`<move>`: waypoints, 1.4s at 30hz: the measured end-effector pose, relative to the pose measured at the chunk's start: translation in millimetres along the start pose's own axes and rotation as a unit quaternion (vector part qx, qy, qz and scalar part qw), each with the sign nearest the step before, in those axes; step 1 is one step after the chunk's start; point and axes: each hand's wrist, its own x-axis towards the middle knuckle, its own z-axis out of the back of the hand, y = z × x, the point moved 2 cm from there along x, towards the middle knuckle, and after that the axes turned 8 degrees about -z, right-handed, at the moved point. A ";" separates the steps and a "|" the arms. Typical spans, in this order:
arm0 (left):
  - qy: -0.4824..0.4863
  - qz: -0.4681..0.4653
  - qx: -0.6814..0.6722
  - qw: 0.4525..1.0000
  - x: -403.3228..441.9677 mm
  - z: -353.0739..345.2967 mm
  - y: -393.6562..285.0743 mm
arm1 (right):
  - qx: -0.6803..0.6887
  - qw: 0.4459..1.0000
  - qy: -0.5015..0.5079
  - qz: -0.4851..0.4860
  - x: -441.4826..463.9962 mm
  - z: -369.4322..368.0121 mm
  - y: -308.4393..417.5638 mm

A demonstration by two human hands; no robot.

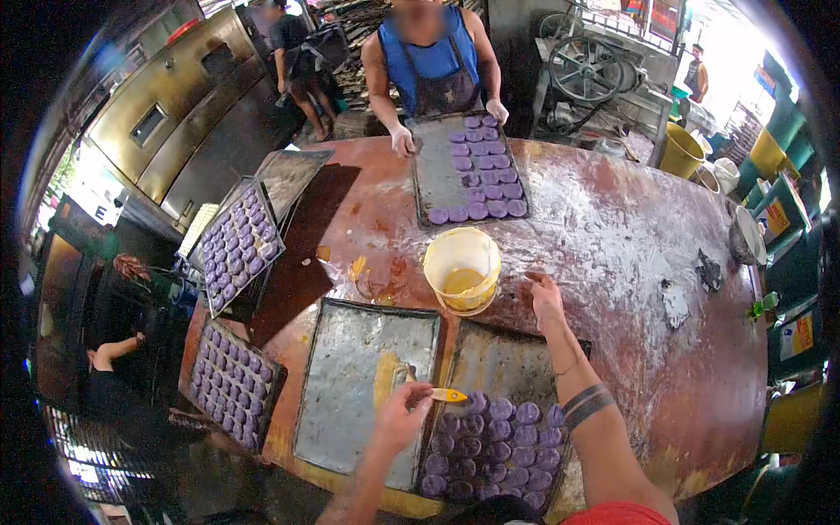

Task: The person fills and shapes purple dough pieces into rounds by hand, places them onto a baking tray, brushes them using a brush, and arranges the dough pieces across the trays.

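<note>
My left hand is closed on a brush with a yellow handle, its bristle end over a grey metal tray. A wet yellowish streak marks that tray beneath the brush. To the right lies a dark tray, its near part covered by rows of purple dough rounds. My right hand hovers above the table, its fingers loosely apart and holding nothing. Beside it stands a white bucket with yellowish liquid at the bottom.
Across the reddish table, dusted with flour, a person holds a tray of purple rounds. More filled trays stand at the left. A metal bowl is at the right edge, and a wheeled machine stands behind.
</note>
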 end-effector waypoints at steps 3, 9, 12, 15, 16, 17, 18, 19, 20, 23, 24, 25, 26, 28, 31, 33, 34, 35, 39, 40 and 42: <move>0.055 -0.007 0.038 0.998 -5.6 -14.1 -19.5 | 0.093 0.995 0.012 -0.045 -11.3 -3.3 15.5; 0.074 0.042 0.107 0.991 -52.0 -22.1 -3.8 | 0.289 0.929 0.066 -0.221 -13.7 -9.7 40.1; 0.045 0.062 0.083 0.994 -82.5 -18.1 5.3 | 0.367 0.901 0.062 -0.224 -7.7 -15.2 52.0; 0.008 0.098 0.075 0.992 -113.1 -11.2 14.6 | 0.456 0.873 0.114 -0.132 23.6 -12.0 43.8; -0.005 0.111 0.077 0.991 -122.5 -7.9 18.4 | 0.485 0.858 0.145 -0.089 36.0 -8.2 41.5; -0.011 0.105 0.086 0.991 -131.6 -4.3 21.3 | 0.510 0.845 0.135 -0.090 39.7 -4.2 47.6; -0.016 0.100 0.094 0.990 -141.1 -0.5 24.7 | 0.534 0.831 0.125 -0.092 39.7 0.7 57.3; -0.022 0.094 0.101 0.990 -151.1 2.2 29.5 | 0.556 0.818 0.116 -0.094 31.8 4.5 73.3; -0.030 0.092 0.112 0.989 -160.7 4.9 42.8 | 0.572 0.811 0.115 -0.043 21.1 8.7 88.7; -0.049 0.093 0.123 0.987 -183.6 11.8 75.3 | 0.558 0.819 0.133 0.003 7.4 21.6 125.7; -0.054 0.098 0.111 0.987 -189.1 12.1 75.0 | 0.567 0.812 0.135 0.027 4.0 25.6 133.4; -0.058 0.102 0.099 0.988 -194.0 11.3 74.4 | 0.578 0.804 0.141 0.022 8.9 28.8 135.7; -0.061 0.097 0.096 0.989 -197.2 9.8 72.6 | 0.587 0.795 0.149 0.018 15.6 32.1 140.8; -0.073 0.088 0.091 0.989 -206.3 7.5 63.3 | 0.609 0.779 0.144 -0.029 59.5 41.9 120.6; -0.048 0.075 0.156 0.984 -204.6 -4.2 -11.7 | 0.383 0.903 0.124 0.153 43.2 67.3 122.8; -0.049 0.052 0.165 0.984 -205.6 -5.6 -7.9 | 0.386 0.892 0.151 0.178 23.4 68.9 137.7; -0.043 0.044 0.170 0.984 -206.1 -5.9 -6.1 | 0.274 0.928 0.082 0.239 22.4 77.5 142.1; -0.040 0.037 0.175 0.983 -206.6 -6.8 -6.5 | 0.409 0.899 0.101 0.123 22.5 84.5 136.3; 0.014 0.036 0.149 0.988 -200.6 -12.6 1.1 | 0.464 0.879 0.080 0.073 -26.8 120.1 130.9; 0.022 0.012 0.186 0.982 -198.8 -13.2 2.6 | 0.477 0.873 0.076 0.060 -63.4 129.1 130.1; 0.029 -0.003 0.155 0.987 -198.5 -15.9 -0.6 | 0.493 0.865 0.069 0.058 -150.7 141.1 139.6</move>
